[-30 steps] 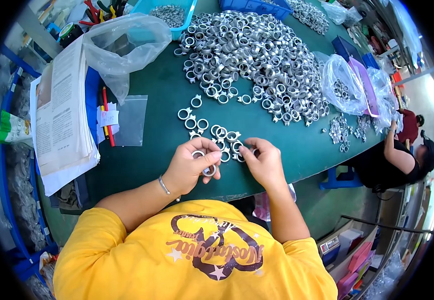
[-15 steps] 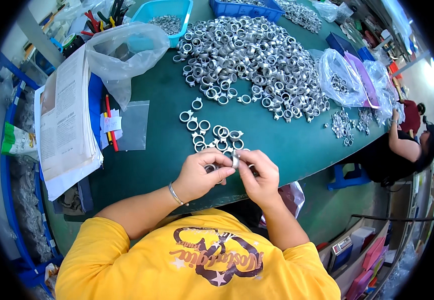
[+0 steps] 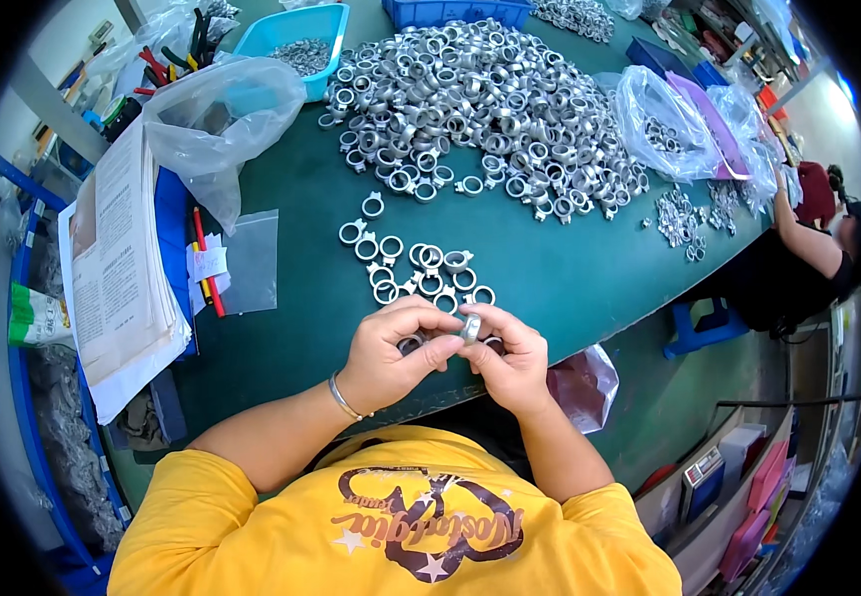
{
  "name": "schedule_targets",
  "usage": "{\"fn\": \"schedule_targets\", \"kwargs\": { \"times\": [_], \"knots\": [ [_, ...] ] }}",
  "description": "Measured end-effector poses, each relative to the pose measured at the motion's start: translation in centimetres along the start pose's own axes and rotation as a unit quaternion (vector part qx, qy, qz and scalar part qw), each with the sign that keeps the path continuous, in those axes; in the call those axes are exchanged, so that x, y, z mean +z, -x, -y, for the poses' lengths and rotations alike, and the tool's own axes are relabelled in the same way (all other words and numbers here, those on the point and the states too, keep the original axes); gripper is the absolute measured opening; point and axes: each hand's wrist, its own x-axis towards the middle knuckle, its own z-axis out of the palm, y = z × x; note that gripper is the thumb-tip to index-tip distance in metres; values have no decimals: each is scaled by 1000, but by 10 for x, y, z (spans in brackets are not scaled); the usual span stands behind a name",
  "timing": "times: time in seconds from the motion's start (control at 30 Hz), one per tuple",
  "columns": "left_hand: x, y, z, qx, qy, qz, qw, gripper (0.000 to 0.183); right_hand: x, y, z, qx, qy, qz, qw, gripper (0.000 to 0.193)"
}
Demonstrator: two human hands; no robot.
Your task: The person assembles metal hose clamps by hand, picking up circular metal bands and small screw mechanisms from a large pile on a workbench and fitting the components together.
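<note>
Between my two hands, above the near edge of the green table (image 3: pixel 301 248), is a small silver metal ring (image 3: pixel 470 329) with a broad band. My left hand (image 3: pixel 396 348) pinches its left side between thumb and fingers. From the other side my right hand (image 3: pixel 512 360) grips it the same way. Just beyond my fingers lies a loose group of metal rings with small lugs (image 3: pixel 430 257), partly hidden by my hands. Farther back rises a big heap of similar rings (image 3: pixel 480 99).
At the back left stand a turquoise basket (image 3: pixel 342 32) of small parts and a plastic bag (image 3: pixel 217 119). Papers (image 3: pixel 113 258) and pens (image 3: pixel 209 263) lie left. Small parts (image 3: pixel 679 219) and a bagged batch (image 3: pixel 664 134) sit right, where another person (image 3: pixel 798 268) works.
The ring has turned between my fingers, so its broad outer band now shows more. Both hands still hold it. The whole view has shifted slightly.
</note>
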Motion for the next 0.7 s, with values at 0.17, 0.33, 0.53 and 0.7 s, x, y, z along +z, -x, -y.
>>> {"fn": "schedule_targets", "kwargs": {
  "times": [0.17, 0.33, 0.53, 0.7],
  "knots": [
    [-2, -1, 9, 68, -63, -2, 996, 18, 1, -2, 0, -65, 132, 5, 989, 35],
    [-1, -1, 10, 65, -69, -6, 995, 18, 0, -2, -2, -60, 136, 7, 989, 35],
    [-3, 0, 11, 55, -59, -16, 997, 17, 4, -2, -3, -71, 140, -2, 988, 34],
    [2, -3, 4, 30, 9, -31, 999, 13, 2, 0, 2, -18, 59, -19, 998, 26]
  ]
}}
